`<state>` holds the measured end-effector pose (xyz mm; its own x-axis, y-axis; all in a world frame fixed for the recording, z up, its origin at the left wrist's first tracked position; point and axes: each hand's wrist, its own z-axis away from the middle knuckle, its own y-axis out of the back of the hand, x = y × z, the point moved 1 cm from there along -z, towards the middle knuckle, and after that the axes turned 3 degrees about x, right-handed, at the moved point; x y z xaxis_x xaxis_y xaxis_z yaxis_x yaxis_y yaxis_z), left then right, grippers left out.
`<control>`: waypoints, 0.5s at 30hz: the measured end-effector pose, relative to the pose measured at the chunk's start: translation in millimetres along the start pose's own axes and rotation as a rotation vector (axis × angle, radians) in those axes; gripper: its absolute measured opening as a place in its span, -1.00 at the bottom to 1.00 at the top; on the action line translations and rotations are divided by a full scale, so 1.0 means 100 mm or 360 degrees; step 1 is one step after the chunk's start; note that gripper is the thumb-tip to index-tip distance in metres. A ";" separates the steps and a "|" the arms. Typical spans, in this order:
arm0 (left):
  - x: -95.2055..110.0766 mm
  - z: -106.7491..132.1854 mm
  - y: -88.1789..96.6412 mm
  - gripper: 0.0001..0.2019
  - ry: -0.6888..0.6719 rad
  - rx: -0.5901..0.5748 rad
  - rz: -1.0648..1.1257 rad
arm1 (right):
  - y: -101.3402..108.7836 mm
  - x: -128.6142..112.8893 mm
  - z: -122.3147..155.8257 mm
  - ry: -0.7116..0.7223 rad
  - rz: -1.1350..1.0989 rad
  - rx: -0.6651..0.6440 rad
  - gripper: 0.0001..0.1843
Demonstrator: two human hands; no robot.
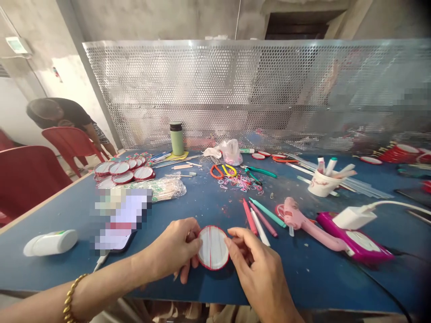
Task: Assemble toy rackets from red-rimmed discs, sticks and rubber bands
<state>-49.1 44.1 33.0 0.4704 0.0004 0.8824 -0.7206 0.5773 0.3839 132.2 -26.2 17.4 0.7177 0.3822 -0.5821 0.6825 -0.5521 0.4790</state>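
Red-rimmed disc, lower centre of the frame: its pale face is turned toward me, with a thin red line running from top to bottom. My left hand pinches its left edge between thumb and fingers; my right hand pinches its right edge with thumb and forefinger. Whether its lower rim touches the worktop I cannot tell.

Right of centre, beyond my right hand, lie pink, white and turquoise pens, then a pink glue gun whose handle end meets a magenta power strip. Above these stands a paper cup of markers. At centre, small clips are scattered below orange-handled and teal-handled tools.

Left of centre are a phone, partly pixelated, and a clear packet of sticks; behind them, similar discs lie heaped. At far left rests a white bottle. A perforated metal screen spans the upper frame; at upper left, a person bends over a red chair.
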 end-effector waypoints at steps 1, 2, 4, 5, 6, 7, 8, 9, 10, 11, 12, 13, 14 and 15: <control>0.01 -0.03 0.01 -0.92 0.0002 0.0009 -0.0027 | 0.00 0.00 0.01 0.0073 0.0064 0.0058 -0.80; 0.02 -0.06 0.02 -0.92 0.0003 0.0019 -0.0055 | -0.01 -0.01 0.02 0.0136 0.0123 0.0103 -0.81; 0.05 -0.12 0.04 -0.90 -0.0003 0.0034 -0.0135 | -0.02 -0.01 0.06 0.0234 0.0183 0.0140 -0.83; 0.07 -0.14 0.05 -0.90 -0.0005 0.0039 -0.0174 | -0.02 0.00 0.07 0.0284 0.0182 0.0134 -0.84; 0.08 -0.15 0.06 -0.89 -0.0007 0.0038 -0.0204 | -0.02 0.00 0.09 0.0342 0.0172 0.0121 -0.85; 0.10 -0.16 0.07 -0.88 -0.0008 0.0036 -0.0225 | -0.03 0.00 0.11 0.0401 0.0158 0.0100 -0.87; 0.11 -0.17 0.07 -0.88 -0.0013 0.0037 -0.0239 | -0.03 0.01 0.13 0.0456 0.0147 0.0069 -0.87; 0.12 -0.17 0.08 -0.87 -0.0019 0.0042 -0.0251 | -0.04 0.02 0.14 0.0499 0.0144 0.0030 -0.87; 0.13 -0.17 0.08 -0.86 -0.0026 0.0052 -0.0266 | -0.05 0.03 0.15 0.0519 0.0149 -0.0013 -0.87; 0.13 -0.18 0.09 -0.86 -0.0033 0.0067 -0.0282 | -0.06 0.04 0.16 0.0520 0.0157 -0.0051 -0.86; 0.13 -0.19 0.09 -0.86 -0.0038 0.0087 -0.0296 | -0.07 0.05 0.17 0.0512 0.0164 -0.0084 -0.86; 0.13 -0.20 0.10 -0.87 -0.0041 0.0108 -0.0306 | -0.08 0.06 0.18 0.0513 0.0168 -0.0099 -0.85; 0.12 -0.21 0.10 -0.87 -0.0043 0.0125 -0.0316 | -0.09 0.08 0.18 0.0522 0.0172 -0.0099 -0.85; 0.11 -0.22 0.12 -0.87 -0.0046 0.0138 -0.0324 | -0.10 0.10 0.18 0.0540 0.0177 -0.0085 -0.85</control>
<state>-40.8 69.1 41.1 0.5966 -0.1333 0.7914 -0.6540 0.4909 0.5757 130.0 -31.0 -4.8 0.7868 0.5513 -0.2776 0.5976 -0.5679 0.5660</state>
